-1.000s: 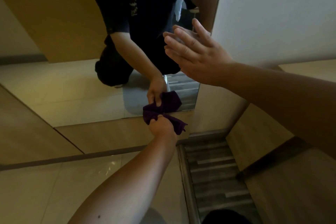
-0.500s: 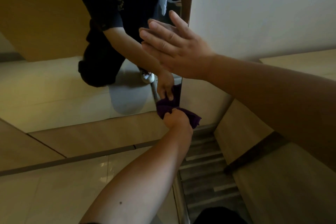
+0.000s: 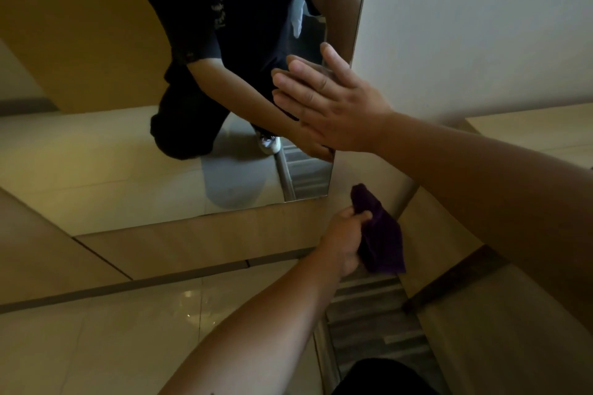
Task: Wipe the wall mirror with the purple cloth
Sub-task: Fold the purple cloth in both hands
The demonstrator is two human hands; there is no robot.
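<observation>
Pale, glossy floor tiles (image 3: 96, 337) and a cream wall (image 3: 481, 26) frame the scene, dimly lit, with a wall mirror (image 3: 96, 154) fixed low on the wall and ending just above a beige skirting panel (image 3: 199, 240). Both bare forearms reach forward from the bottom and right of the view. From the lower middle, the left arm stretches up and forward, and the left hand (image 3: 345, 239) is curled closed, with its thumb and fingers pinching a bunched purple cloth (image 3: 380, 234). That cloth sits below the mirror's bottom right corner, against the beige panel, apart from the glass; most of it hangs to the right of the hand. Entering from the right edge, the right arm runs nearly level, its wrist straight. Flat and spread wide, the right hand (image 3: 333, 106) holds nothing, fingers pointing up and to the left, resting at the mirror's right edge; whether the palm presses the glass fully cannot be told. Reflected in the mirror is the person crouching in dark clothes, one arm reaching down, and a white shoe (image 3: 269, 143) on the floor. To the right of the tiles lies a grey striped mat (image 3: 369, 314), with light wooden panels (image 3: 497, 330) beyond it.
</observation>
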